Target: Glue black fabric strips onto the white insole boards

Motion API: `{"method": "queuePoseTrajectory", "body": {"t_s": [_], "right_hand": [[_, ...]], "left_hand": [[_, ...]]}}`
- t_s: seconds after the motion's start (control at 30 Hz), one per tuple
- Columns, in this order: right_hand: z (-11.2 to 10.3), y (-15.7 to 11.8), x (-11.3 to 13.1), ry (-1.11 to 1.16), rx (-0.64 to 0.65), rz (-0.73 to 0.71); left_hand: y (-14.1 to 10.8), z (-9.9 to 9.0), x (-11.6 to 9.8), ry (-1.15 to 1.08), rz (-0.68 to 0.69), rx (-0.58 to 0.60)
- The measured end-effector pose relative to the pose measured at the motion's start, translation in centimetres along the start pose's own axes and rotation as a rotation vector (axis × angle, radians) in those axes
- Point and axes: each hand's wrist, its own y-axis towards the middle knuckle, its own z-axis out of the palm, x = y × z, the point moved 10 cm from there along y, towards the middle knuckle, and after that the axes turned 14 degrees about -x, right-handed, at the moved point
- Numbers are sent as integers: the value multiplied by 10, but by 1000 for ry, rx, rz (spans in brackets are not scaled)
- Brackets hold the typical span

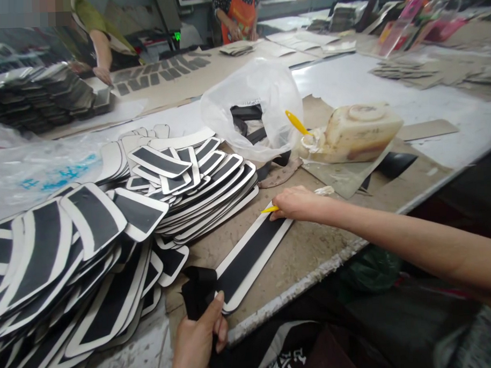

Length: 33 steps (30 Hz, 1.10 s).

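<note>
A long white panel with a black strip along its middle (248, 259) lies slantwise on the brown board near the table edge. At its far end my right hand (296, 203) is closed around a thin yellow plastic tool (269, 209), whose tip points left over the panel. My left hand (200, 336) is at the near end, its thumb and fingers pinching a loose, crumpled black strip (198, 287) beside the panel's rounded corner. Part of that strip is hidden by the hand.
Stacks of black-and-white panels (96, 221) fill the left side. Behind the board are a clear plastic bag (253, 108) with black strips and a stained glue container (362, 129) with a yellow-handled tool (296, 122). Two people work across the table; grey piles (37, 97) stand back left.
</note>
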Motion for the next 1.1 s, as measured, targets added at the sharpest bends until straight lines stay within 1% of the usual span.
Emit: {"method": "queuePoseTrajectory", "body": {"t_s": [0.13, 0.3, 0.4, 0.5, 0.6, 0.67, 0.8, 0.87, 1.0, 1.07, 1.1], "right_hand": [[-11, -1, -13, -17, -62, 64], [-27, -14, -50, -30, -177, 204], [-28, -24, -63, 20, -233, 229], [-22, -28, -59, 122, -261, 189], [-20, -30, -49, 217, -295, 155], [-22, -32, -45, 252, -331, 145], [-31, -39, -42, 329, -438, 139], [-34, -43, -43, 326, -496, 151], [-39, -50, -46, 184, -577, 191], [-42, -54, -47, 203, -605, 223], [-42, -55, -49, 260, -595, 237]], "left_hand": [[-1, -1, -1, 13, 4, -27], [4, 0, 5, -28, -26, -22], [7, 1, 8, -27, -24, 0], [7, 3, 6, -29, -5, 20], [3, 1, 2, -54, 13, -7], [1, 0, 0, -74, 19, -28], [-3, 2, -3, -150, 18, -26], [-3, 2, -3, -194, 5, -31], [-3, 3, -3, -278, -18, -28], [-5, 2, -3, -327, -29, -13], [-6, 2, -3, -354, -34, -1]]}}
